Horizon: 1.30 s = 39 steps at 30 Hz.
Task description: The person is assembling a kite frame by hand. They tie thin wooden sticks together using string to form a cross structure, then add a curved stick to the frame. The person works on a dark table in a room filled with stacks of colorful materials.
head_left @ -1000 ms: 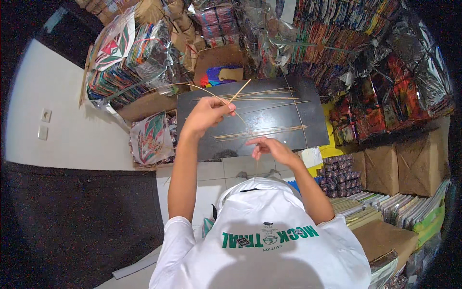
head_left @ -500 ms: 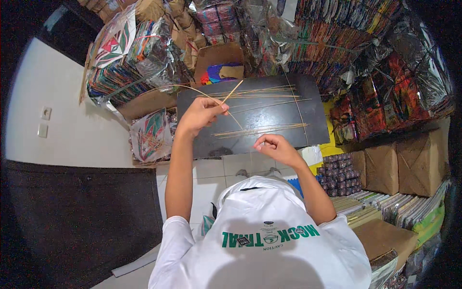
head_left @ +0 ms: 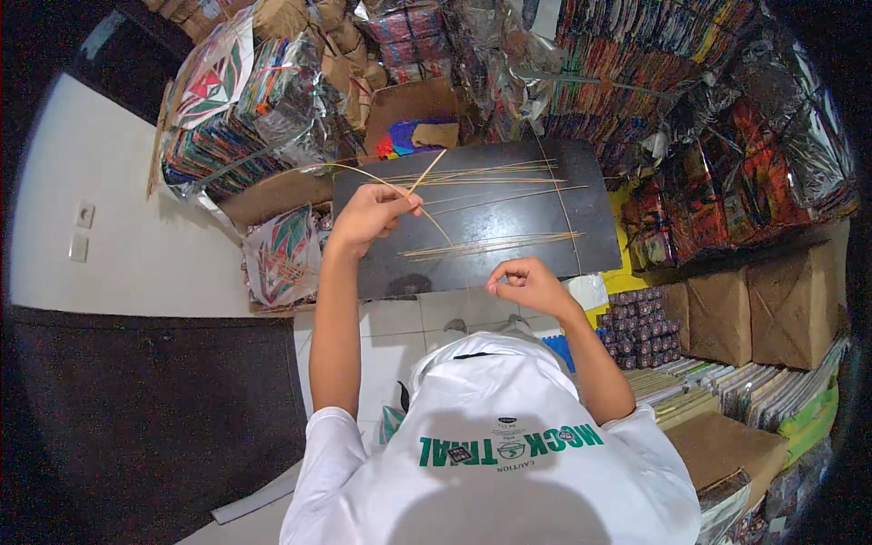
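Note:
My left hand [head_left: 374, 216] is closed in a pinch above the left part of a dark table [head_left: 509, 213]. Held in it, where they cross, are two thin bamboo sticks [head_left: 434, 170], one fairly straight and one long and bowed. Near the table's front edge, my right hand [head_left: 530, 286] has its thumb and fingertips pressed together. A very fine thread may run from them, too faint to be sure. On the tabletop lie a far bundle of thin sticks [head_left: 509, 170] and a near bundle of sticks [head_left: 509, 243], with single sticks between and across them.
Behind the table stands an open cardboard box [head_left: 413, 98] with colourful pieces inside. Tall plastic-wrapped stacks [head_left: 627, 82] crowd the back and right. Small dark cylinders [head_left: 641, 329] are piled right of me, near wrapped brown parcels [head_left: 790, 304]. A white wall [head_left: 136, 209] is at left.
My left hand has shifted slightly left with the crossed sticks. My right hand has moved a little right and nearer to me, its fingers still pinched.

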### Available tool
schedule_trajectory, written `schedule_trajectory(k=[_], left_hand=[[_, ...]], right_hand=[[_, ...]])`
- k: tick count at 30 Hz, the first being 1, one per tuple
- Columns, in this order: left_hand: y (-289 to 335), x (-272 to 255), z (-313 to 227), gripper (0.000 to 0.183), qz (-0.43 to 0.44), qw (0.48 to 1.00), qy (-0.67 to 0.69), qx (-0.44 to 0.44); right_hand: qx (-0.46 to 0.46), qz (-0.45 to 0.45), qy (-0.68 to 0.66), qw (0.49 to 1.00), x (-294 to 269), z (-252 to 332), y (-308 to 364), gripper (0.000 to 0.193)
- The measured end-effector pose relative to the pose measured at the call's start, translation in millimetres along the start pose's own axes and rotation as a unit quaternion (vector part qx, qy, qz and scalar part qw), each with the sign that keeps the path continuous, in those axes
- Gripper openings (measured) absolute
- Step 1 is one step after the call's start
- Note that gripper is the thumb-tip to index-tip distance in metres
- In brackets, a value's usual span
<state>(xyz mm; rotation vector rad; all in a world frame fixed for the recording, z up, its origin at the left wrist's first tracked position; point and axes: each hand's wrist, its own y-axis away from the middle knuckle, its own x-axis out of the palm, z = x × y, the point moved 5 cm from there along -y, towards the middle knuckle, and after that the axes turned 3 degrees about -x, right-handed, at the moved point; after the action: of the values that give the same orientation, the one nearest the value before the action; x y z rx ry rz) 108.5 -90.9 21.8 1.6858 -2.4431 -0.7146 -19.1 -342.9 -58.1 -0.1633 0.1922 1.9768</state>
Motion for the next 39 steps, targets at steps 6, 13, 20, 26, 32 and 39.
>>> schedule_trajectory(k=[6,13,20,26,32,39], left_hand=[[-1,-3,2,0.021,0.004,1.0,0.019,-0.007],[3,-2,-3,0.021,-0.008,0.999,0.002,-0.039],[-7,1,8,0.018,0.011,1.0,0.0,-0.023],[-7,8,5,0.019,0.021,0.999,-0.032,-0.021],[-9,6,5,0.017,0.005,0.999,-0.027,-0.02],[-6,4,1,0.016,-0.006,0.999,-0.034,-0.017]], right_hand=[[0.02,-0.052,0.035,0.998,-6,4,-1,0.011],[0.008,-0.072,0.049,0.996,-5,1,-9,0.014],[0.0,-0.049,0.064,0.997,-6,6,-10,0.013],[0.01,-0.04,0.075,0.996,-6,10,-9,0.013],[0.013,-0.033,0.083,0.996,-7,10,-7,0.013],[0.007,-0.033,0.082,0.996,-6,11,-5,0.013]])
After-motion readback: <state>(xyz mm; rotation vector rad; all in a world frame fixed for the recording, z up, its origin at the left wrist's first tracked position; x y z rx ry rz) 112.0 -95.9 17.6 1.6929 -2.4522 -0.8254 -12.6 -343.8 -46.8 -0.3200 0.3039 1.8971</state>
